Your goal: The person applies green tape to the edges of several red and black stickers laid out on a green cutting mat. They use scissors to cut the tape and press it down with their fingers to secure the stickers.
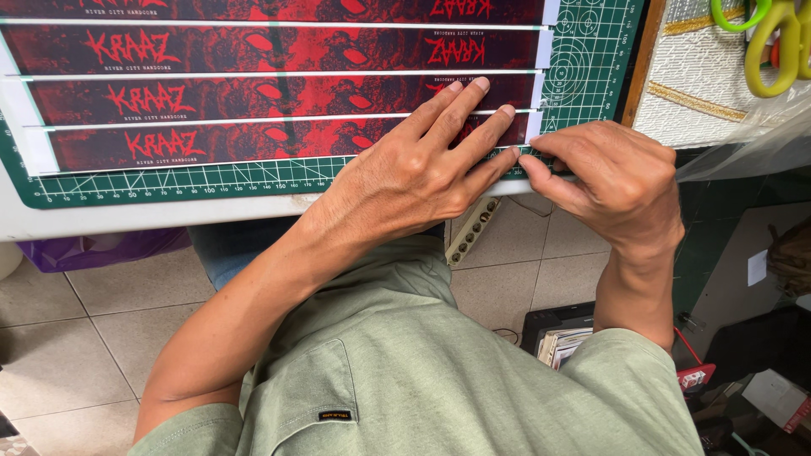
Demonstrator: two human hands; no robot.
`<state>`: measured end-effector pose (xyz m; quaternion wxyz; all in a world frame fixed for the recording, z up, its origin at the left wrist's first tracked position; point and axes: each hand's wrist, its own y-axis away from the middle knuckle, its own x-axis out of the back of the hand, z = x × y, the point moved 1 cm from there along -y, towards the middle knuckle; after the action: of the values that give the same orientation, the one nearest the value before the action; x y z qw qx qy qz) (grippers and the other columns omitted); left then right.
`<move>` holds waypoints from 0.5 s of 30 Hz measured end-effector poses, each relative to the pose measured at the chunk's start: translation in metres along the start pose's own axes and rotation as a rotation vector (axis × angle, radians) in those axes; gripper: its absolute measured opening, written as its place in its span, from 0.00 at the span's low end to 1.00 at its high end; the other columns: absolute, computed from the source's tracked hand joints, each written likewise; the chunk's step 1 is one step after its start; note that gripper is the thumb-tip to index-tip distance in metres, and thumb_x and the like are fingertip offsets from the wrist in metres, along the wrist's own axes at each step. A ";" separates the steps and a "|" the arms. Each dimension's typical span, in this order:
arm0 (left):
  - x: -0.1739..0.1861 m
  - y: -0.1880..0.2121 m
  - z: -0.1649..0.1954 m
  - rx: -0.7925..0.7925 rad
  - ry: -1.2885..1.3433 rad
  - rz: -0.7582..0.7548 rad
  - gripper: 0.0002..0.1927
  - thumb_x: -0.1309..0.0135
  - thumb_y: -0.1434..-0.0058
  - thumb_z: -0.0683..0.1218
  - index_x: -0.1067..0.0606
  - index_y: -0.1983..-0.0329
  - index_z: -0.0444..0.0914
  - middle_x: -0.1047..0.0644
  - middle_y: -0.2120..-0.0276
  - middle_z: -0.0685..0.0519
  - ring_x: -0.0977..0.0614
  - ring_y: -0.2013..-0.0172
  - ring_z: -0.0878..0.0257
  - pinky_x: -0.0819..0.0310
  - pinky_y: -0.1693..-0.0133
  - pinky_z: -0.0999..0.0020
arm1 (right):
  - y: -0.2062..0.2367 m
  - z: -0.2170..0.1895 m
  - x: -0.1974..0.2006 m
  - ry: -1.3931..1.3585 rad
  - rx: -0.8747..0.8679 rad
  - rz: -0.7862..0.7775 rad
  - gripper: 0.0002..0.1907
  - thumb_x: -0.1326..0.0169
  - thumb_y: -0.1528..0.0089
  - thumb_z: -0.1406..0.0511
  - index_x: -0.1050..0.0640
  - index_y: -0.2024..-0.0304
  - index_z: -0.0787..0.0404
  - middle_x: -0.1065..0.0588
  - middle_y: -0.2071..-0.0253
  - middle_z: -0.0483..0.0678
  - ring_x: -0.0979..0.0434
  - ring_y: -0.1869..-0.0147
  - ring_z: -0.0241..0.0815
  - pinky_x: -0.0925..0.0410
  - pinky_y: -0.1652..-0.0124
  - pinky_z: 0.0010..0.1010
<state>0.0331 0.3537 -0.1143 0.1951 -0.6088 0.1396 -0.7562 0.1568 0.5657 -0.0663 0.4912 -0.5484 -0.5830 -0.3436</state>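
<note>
The left hand [422, 165] lies spread flat, pinning the nearest red strip [211, 143]; the right hand [612, 177] seems to pinch its end.

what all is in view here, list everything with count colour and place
printed strips: four, red and black with white ends, side by side on the mat
cutting mat: one, green with white grid, on the white table edge
scissors: two pairs, yellow-green handles, top right
plastic sheet: one, clear, right of the mat
floor tiles: beige, below the table
left hand: flat on the nearest strip
right hand: pinching that strip's right end
</note>
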 end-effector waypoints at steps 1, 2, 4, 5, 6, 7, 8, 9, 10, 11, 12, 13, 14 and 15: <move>0.000 0.000 0.000 0.001 0.003 0.003 0.19 0.48 0.32 0.49 0.20 0.39 0.41 0.25 0.38 0.44 0.26 0.37 0.42 0.29 0.35 0.51 | 0.000 0.000 0.000 -0.005 -0.002 0.001 0.09 0.29 0.33 0.65 0.17 0.58 0.62 0.19 0.62 0.46 0.17 0.63 0.39 0.25 0.65 0.25; -0.001 -0.001 0.000 0.002 0.005 0.006 0.19 0.48 0.31 0.49 0.21 0.39 0.41 0.25 0.38 0.44 0.26 0.37 0.42 0.29 0.34 0.51 | 0.001 0.001 -0.001 -0.008 -0.002 0.003 0.08 0.29 0.33 0.65 0.17 0.57 0.62 0.19 0.63 0.46 0.17 0.63 0.38 0.25 0.65 0.25; -0.001 -0.001 0.000 0.003 0.003 0.006 0.19 0.48 0.31 0.48 0.21 0.39 0.41 0.25 0.38 0.44 0.26 0.36 0.42 0.29 0.34 0.51 | 0.002 0.001 -0.001 -0.012 -0.006 0.007 0.08 0.30 0.32 0.65 0.17 0.56 0.62 0.19 0.64 0.45 0.17 0.62 0.38 0.25 0.64 0.24; -0.001 -0.001 0.000 0.004 -0.001 0.003 0.19 0.48 0.31 0.48 0.21 0.39 0.41 0.25 0.38 0.44 0.26 0.36 0.42 0.29 0.34 0.51 | 0.002 0.002 -0.001 -0.021 -0.009 0.006 0.08 0.30 0.32 0.66 0.16 0.56 0.62 0.19 0.63 0.46 0.17 0.62 0.38 0.25 0.64 0.24; -0.001 0.000 0.000 0.005 -0.006 -0.001 0.19 0.48 0.31 0.48 0.21 0.39 0.42 0.25 0.38 0.45 0.26 0.36 0.43 0.29 0.34 0.51 | 0.002 0.002 -0.001 -0.030 -0.013 0.005 0.08 0.30 0.33 0.66 0.16 0.56 0.63 0.18 0.63 0.46 0.17 0.63 0.38 0.25 0.65 0.24; -0.002 -0.001 0.000 0.004 -0.002 0.002 0.19 0.48 0.31 0.48 0.21 0.39 0.41 0.25 0.38 0.44 0.26 0.36 0.43 0.29 0.34 0.51 | 0.003 0.003 0.000 -0.040 -0.016 0.004 0.08 0.30 0.33 0.66 0.16 0.55 0.63 0.18 0.62 0.46 0.17 0.63 0.38 0.26 0.66 0.24; -0.002 -0.001 0.000 0.004 0.002 0.004 0.19 0.48 0.31 0.49 0.21 0.39 0.41 0.25 0.38 0.44 0.26 0.36 0.42 0.29 0.34 0.51 | 0.002 0.003 -0.001 -0.054 -0.012 0.005 0.08 0.30 0.33 0.67 0.16 0.56 0.63 0.18 0.62 0.46 0.17 0.63 0.38 0.26 0.66 0.24; -0.002 -0.001 0.000 0.004 0.005 0.006 0.19 0.48 0.31 0.49 0.21 0.38 0.41 0.25 0.38 0.44 0.26 0.36 0.42 0.29 0.34 0.51 | 0.002 0.004 -0.002 -0.069 -0.008 0.007 0.07 0.30 0.34 0.67 0.16 0.57 0.62 0.18 0.62 0.46 0.17 0.62 0.39 0.26 0.66 0.25; -0.002 -0.001 0.000 0.005 0.005 0.004 0.19 0.48 0.31 0.49 0.21 0.39 0.41 0.25 0.38 0.44 0.26 0.36 0.42 0.29 0.34 0.51 | 0.002 0.005 -0.002 -0.084 -0.004 0.008 0.07 0.30 0.34 0.68 0.16 0.57 0.62 0.18 0.62 0.46 0.17 0.61 0.39 0.26 0.66 0.25; -0.002 -0.001 0.000 0.007 0.005 0.003 0.19 0.48 0.31 0.49 0.21 0.39 0.41 0.25 0.38 0.44 0.26 0.36 0.42 0.29 0.34 0.51 | 0.002 0.005 -0.002 -0.094 -0.004 0.006 0.06 0.30 0.34 0.68 0.16 0.57 0.62 0.18 0.62 0.47 0.17 0.61 0.39 0.26 0.66 0.25; -0.002 0.000 0.000 0.009 0.003 0.002 0.19 0.48 0.31 0.49 0.21 0.39 0.41 0.25 0.38 0.44 0.26 0.36 0.43 0.29 0.34 0.51 | 0.002 0.006 -0.002 -0.105 -0.004 0.005 0.06 0.30 0.34 0.68 0.16 0.57 0.62 0.18 0.62 0.47 0.17 0.61 0.39 0.26 0.66 0.25; -0.003 0.000 0.000 0.008 0.002 0.002 0.19 0.48 0.31 0.49 0.21 0.39 0.41 0.25 0.38 0.44 0.26 0.36 0.43 0.29 0.34 0.51 | 0.002 0.006 -0.002 -0.116 -0.004 0.004 0.06 0.30 0.35 0.68 0.16 0.58 0.62 0.18 0.62 0.47 0.17 0.61 0.39 0.26 0.67 0.25; -0.003 0.000 0.000 0.007 0.001 0.002 0.19 0.48 0.31 0.49 0.21 0.39 0.41 0.25 0.38 0.45 0.26 0.36 0.43 0.29 0.34 0.51 | 0.002 0.007 -0.002 -0.123 -0.004 0.002 0.06 0.30 0.34 0.68 0.16 0.58 0.61 0.18 0.62 0.47 0.17 0.62 0.39 0.26 0.66 0.25; -0.003 0.000 0.000 0.005 -0.001 0.003 0.19 0.48 0.31 0.49 0.21 0.39 0.41 0.25 0.38 0.45 0.26 0.36 0.43 0.29 0.34 0.51 | 0.001 0.007 -0.002 -0.129 -0.004 0.001 0.06 0.31 0.34 0.68 0.16 0.57 0.61 0.18 0.62 0.47 0.17 0.62 0.39 0.26 0.66 0.25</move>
<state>0.0340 0.3554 -0.1170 0.1977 -0.6087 0.1384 -0.7559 0.1566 0.5720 -0.0704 0.4518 -0.5706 -0.6125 -0.3083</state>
